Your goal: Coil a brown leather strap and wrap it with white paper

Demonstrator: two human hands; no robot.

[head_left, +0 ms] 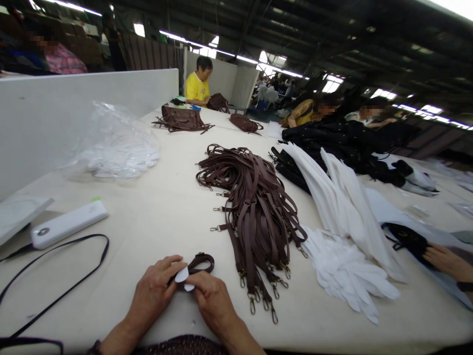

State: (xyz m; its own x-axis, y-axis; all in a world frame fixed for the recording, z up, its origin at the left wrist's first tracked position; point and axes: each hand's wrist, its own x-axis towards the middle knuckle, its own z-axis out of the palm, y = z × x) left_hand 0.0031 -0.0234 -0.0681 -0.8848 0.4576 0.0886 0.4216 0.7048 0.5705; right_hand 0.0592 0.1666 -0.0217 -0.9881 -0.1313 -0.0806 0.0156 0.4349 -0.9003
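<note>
Both my hands rest on the cream table (155,212) at its near edge. My left hand (155,291) and my right hand (209,296) are closed together on a folded brown strap (197,263) with a small white paper piece (182,276) wrapped at its end. The strap's loop sticks out beyond my fingers. A big pile of brown straps with metal clasps (254,212) lies just right of my hands.
White sheets (343,227) fan out right of the pile, where another person's hand (447,261) rests on a black bag. A white device (68,224) and black cord (59,276) lie left. Clear plastic bag (114,143), brown bags (181,118) and several seated people are farther back.
</note>
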